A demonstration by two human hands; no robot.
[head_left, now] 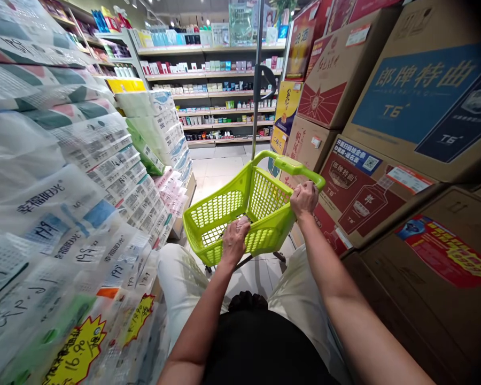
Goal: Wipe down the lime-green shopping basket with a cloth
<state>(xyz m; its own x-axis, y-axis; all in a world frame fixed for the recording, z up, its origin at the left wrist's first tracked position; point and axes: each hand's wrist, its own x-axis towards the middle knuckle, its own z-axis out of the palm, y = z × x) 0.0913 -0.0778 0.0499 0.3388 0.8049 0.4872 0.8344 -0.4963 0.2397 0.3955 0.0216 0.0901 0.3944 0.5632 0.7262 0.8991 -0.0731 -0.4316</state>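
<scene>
A bright green plastic shopping cart with a perforated basket stands in front of me, turned at an angle across the aisle. My left hand is closed over the basket's near rim, its fingers curled inward over the edge. On the right, my right hand is wrapped round the corner where the green handle meets the basket. No goods show inside the part of the basket I can see. Part of the basket floor is hidden by my left hand.
Stacked tissue packs with handwritten prices line the left side. Tall stacks of cardboard boxes rise close on the right. A thin dark pole stands beyond the cart, before shelves of small goods. Pale floor tiles lie between.
</scene>
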